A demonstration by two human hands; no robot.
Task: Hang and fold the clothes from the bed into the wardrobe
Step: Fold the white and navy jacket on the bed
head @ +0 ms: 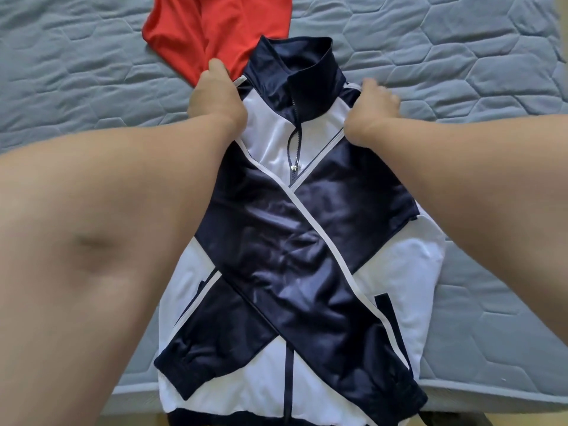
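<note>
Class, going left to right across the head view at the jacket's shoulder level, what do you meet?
Left hand → collar of the jacket → right hand.

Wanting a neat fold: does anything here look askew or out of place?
The hem of the jacket hangs over the mattress edge; its zip is open from collar to chest. A red garment lies rumpled beside the collar.

Navy-and-white jacket (295,229), red garment (212,29), grey-blue hexagon-quilted mattress (461,56).
</note>
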